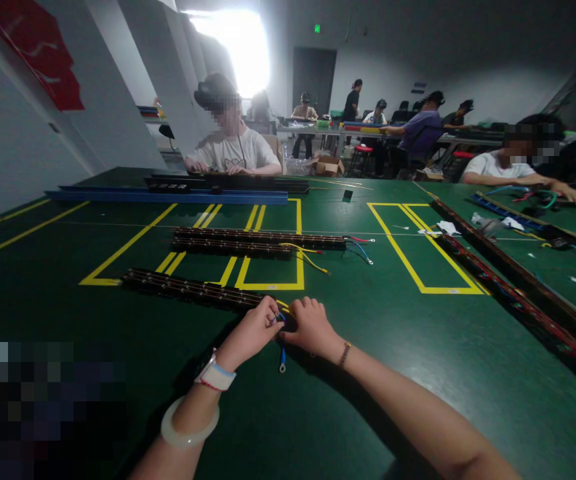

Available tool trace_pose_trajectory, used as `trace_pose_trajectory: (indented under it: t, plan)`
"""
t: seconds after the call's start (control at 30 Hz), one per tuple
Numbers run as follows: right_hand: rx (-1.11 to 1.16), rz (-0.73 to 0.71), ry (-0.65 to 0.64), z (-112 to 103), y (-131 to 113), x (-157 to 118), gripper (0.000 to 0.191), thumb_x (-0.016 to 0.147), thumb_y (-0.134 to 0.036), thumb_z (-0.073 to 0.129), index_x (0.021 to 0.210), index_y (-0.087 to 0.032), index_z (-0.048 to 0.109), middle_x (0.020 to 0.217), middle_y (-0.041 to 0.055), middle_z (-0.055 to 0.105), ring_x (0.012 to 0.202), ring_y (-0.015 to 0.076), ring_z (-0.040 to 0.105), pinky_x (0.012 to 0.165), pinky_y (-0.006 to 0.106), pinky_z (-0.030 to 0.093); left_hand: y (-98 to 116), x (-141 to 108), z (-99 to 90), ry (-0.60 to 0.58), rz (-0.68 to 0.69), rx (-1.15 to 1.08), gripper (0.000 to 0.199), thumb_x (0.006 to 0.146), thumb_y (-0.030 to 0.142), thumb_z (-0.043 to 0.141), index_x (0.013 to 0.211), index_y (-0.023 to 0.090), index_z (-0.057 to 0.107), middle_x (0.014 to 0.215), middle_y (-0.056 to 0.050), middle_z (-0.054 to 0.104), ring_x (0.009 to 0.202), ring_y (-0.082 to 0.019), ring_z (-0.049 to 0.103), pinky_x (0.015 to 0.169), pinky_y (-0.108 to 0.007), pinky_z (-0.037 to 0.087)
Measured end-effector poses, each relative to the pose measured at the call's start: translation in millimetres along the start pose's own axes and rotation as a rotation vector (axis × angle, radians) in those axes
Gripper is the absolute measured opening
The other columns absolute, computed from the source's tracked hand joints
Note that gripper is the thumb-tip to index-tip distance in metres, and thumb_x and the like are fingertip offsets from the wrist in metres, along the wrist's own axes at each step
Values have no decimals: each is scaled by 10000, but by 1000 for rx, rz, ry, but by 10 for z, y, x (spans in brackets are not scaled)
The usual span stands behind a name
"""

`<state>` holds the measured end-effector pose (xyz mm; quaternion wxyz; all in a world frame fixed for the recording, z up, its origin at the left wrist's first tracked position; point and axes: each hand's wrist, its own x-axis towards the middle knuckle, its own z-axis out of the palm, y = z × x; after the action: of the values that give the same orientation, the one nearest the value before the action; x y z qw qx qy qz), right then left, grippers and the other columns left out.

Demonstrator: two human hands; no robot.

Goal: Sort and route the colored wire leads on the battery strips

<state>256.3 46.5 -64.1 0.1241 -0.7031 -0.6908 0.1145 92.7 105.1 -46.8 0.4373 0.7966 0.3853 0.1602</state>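
A long black bar with copper-coloured strips (188, 285) lies slanted on the green table, its right end between my hands. My left hand (255, 328) has its fingers pinched on a blue wire at that end. The wire's blue sleeve and ring terminal (283, 360) hang out below the fingers. My right hand (312, 325) is curled round the bar's end beside short yellow wires (283, 305); what its fingers hold is hidden. Two similar bars (233, 241) lie side by side further back, with red, blue and yellow wires (311, 259) at their right ends.
Yellow tape outlines mark the green table (393, 373). A blue rail (168, 195) and black rails lie along the far edge. Long bars with red wiring (508, 293) run down the right side. A person (233, 143) sits opposite, another (508, 163) at the right.
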Motion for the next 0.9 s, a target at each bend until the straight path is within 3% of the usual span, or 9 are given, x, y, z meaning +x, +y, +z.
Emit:
trace_pose_trajectory:
  t: [0.13, 0.23, 0.4, 0.53, 0.73, 0.83, 0.9]
  plan:
    - [123, -21, -91, -96, 90, 65, 341, 713, -349, 680, 983, -169, 574, 946, 51, 538, 850, 179, 451, 731, 274, 326, 41, -39, -154, -2, -13, 174, 109, 814, 241, 532, 864, 187, 451, 681, 37, 516, 613, -116, 513, 575, -223, 345]
    - [226, -62, -152, -159, 182, 107, 192, 740, -254, 652, 893, -150, 599, 884, 37, 539, 756, 125, 450, 660, 222, 313, 89, -49, -265, 61, -59, 344, 139, 809, 252, 569, 824, 183, 449, 689, 28, 517, 620, -125, 497, 560, -231, 307]
    - [290, -169, -155, -178, 233, 107, 74, 752, -148, 612, 817, -126, 585, 867, 36, 528, 699, 86, 433, 615, 187, 299, 66, -28, -323, 112, -56, 460, 161, 795, 247, 609, 795, 176, 465, 756, 6, 546, 667, -135, 503, 571, -237, 288]
    - [299, -221, -164, -222, 230, 81, 19, 792, -114, 546, 792, -133, 548, 768, 9, 531, 649, 78, 422, 584, 186, 275, -11, -6, -316, 142, -39, 452, 174, 794, 274, 620, 799, 178, 474, 753, 9, 549, 665, -134, 508, 575, -238, 287]
    - [407, -140, -227, -273, 254, 124, 79, 797, -166, 576, 859, -142, 534, 805, 6, 583, 672, 84, 496, 571, 179, 311, 69, -37, -308, 136, -23, 451, 236, 777, 340, 643, 763, 176, 474, 716, 11, 543, 629, -132, 493, 553, -236, 284]
    - [623, -62, -364, -254, 254, 150, 63, 790, -160, 559, 825, -128, 519, 766, 6, 574, 621, 76, 515, 547, 176, 349, 223, -86, -208, 50, -13, 316, 314, 736, 424, 675, 776, 174, 491, 675, 20, 531, 607, -127, 487, 538, -229, 298]
    - [846, 8, -482, -232, 260, 157, 69, 778, -154, 549, 831, -116, 528, 734, 8, 574, 582, 71, 523, 531, 174, 378, 329, -113, -77, -40, -13, 112, 362, 742, 495, 647, 783, 165, 504, 673, 15, 532, 607, -120, 495, 537, -223, 331]
